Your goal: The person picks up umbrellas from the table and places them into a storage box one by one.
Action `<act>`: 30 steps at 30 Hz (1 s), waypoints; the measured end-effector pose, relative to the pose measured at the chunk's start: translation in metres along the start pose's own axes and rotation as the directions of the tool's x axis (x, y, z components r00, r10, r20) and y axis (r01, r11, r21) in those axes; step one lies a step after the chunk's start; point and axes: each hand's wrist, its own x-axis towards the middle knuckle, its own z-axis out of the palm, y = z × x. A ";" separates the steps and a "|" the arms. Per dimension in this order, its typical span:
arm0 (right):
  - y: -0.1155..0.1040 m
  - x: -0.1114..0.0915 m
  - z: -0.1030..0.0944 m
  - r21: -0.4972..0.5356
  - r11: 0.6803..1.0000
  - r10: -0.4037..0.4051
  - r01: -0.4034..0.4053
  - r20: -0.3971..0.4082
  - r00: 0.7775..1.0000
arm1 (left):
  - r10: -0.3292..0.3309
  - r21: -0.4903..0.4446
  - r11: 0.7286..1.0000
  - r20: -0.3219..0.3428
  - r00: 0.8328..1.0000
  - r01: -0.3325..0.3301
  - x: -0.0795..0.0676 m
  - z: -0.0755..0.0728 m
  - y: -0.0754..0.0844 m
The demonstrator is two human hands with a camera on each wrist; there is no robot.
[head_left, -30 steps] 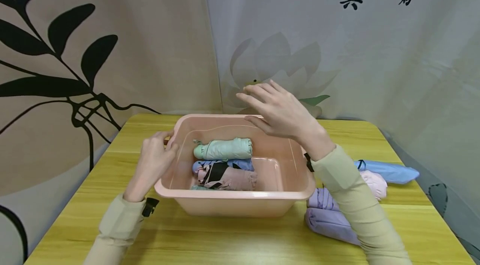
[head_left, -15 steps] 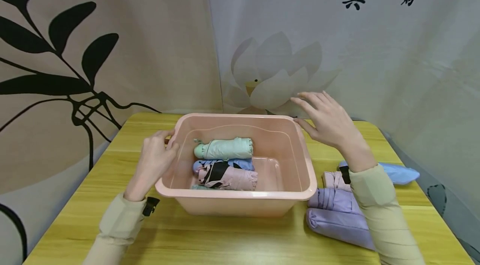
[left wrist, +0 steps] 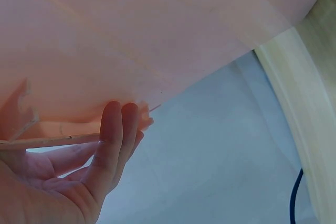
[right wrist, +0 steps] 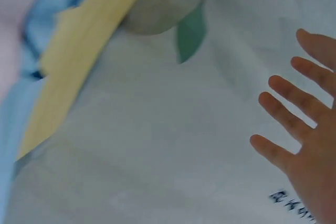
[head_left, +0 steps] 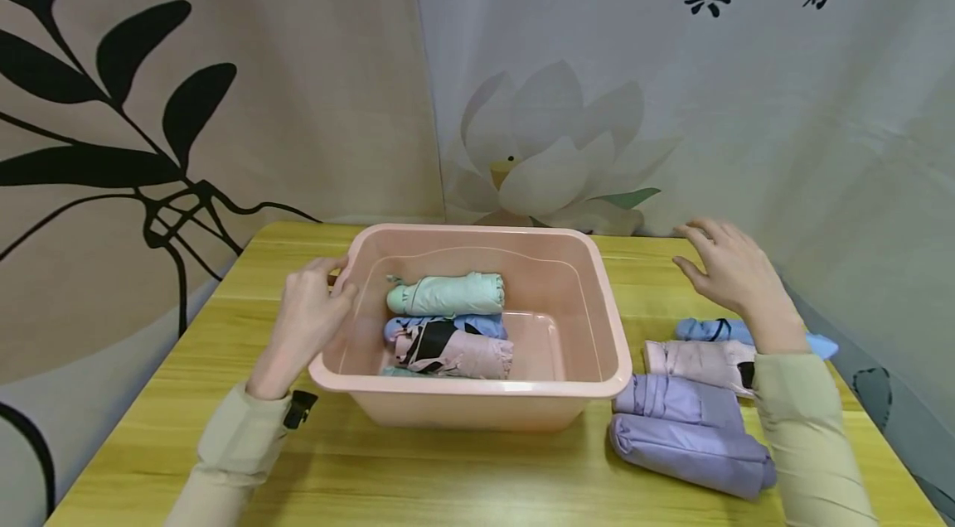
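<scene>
My left hand (head_left: 307, 318) grips the left rim of a pink plastic basin (head_left: 470, 409); in the left wrist view its fingers (left wrist: 109, 135) curl beneath the rim. Inside the basin lie folded umbrellas: a mint one (head_left: 451, 295), a blue one (head_left: 481, 326) partly covered, and a pink-and-black one (head_left: 477, 357). A teal edge (head_left: 399, 372) peeks out below them. Fingers spread, my right hand (head_left: 734, 274) hovers over the table's far right, holding nothing. Nearest beneath it is a light blue folded umbrella (head_left: 701, 330), partly hidden by the wrist.
On the table (head_left: 477, 477), right of the basin, a pale pink folded umbrella (head_left: 690, 360) and two purple rolled bundles (head_left: 679, 398) lie in a row with the blue one. A printed curtain (head_left: 336, 96) hangs directly behind the table.
My right hand has swung from above the basin out to the right, past its rim, uncovering the items on that side. The left hand and the basin have stayed put.
</scene>
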 end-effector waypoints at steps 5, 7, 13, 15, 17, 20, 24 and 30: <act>0.020 -0.023 0.009 0.017 0.996 0.087 -0.091 0.154 0.984 | -0.010 -0.002 1.000 0.012 1.000 0.010 0.000 0.000 0.000; 0.026 -0.031 0.013 0.021 0.992 0.113 -0.121 0.236 0.965 | -0.009 0.001 1.000 0.010 1.000 0.009 0.000 0.000 0.000; 0.038 -0.053 0.024 0.048 0.986 0.124 -0.159 0.418 0.900 | 0.012 0.013 1.000 -0.012 1.000 -0.011 0.000 0.000 -0.001; 0.041 -0.059 0.027 0.051 0.983 0.135 -0.177 0.458 0.879 | 0.010 0.012 1.000 -0.011 1.000 -0.010 0.000 -0.001 -0.001; 0.044 -0.063 0.029 0.059 0.980 0.138 -0.191 0.490 0.860 | 0.008 0.012 1.000 -0.011 1.000 -0.008 0.000 -0.001 -0.001; 0.047 -0.068 0.032 0.074 0.975 0.140 -0.210 0.530 0.837 | 0.009 0.010 1.000 -0.012 1.000 -0.009 0.000 -0.001 0.000; 0.050 -0.071 0.037 0.095 0.971 0.135 -0.221 0.545 0.828 | 0.010 0.006 1.000 -0.013 1.000 -0.010 0.000 0.000 -0.001; 0.053 -0.068 0.045 0.106 0.968 0.132 -0.226 0.550 0.824 | 0.006 0.000 1.000 -0.009 1.000 -0.006 0.000 0.000 -0.001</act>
